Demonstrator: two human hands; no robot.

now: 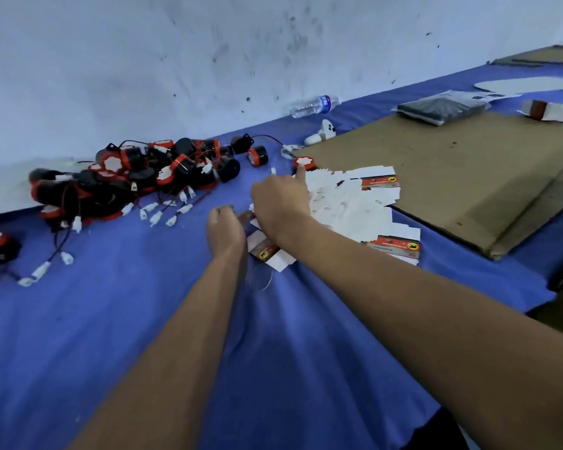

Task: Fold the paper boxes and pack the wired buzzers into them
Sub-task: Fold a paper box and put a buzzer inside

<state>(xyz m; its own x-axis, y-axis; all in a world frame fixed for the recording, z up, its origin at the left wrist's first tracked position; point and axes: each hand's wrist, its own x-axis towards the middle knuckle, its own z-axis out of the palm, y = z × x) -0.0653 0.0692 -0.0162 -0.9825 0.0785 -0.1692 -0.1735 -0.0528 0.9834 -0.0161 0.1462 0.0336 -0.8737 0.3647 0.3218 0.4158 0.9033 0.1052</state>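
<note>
A: Why are both hands crowded over that 1 spot on the blue-covered surface?

B: They are working a single paper box. The left hand has its fingers curled in at the box's near-left edge; it looks to be gripping the card, though the fingertips are hidden behind the knuckles. The right hand bears down on the box from above with its thumb stuck out toward the wall — I cannot tell whether its fingers pinch a flap or just press it. My guess is that 1 hand steadies while the other creases.

A: And the box itself?

B: Half-formed, lying between the hands: white card with a red and black printed panel, white flaps poking out toward the viewer.

A: Where does the stock sit?

B: The pile of flat box blanks is just right of the hands, fanned partly onto the brown cardboard sheet — close enough to draw from easily, I would say.

A: The buzzers?

B: The heap of wired buzzers lies to the left by the wall: black drums with red rims, thin leads ending in white plugs. 1 stray buzzer sits just beyond the right thumb. None is in a box yet.
</note>
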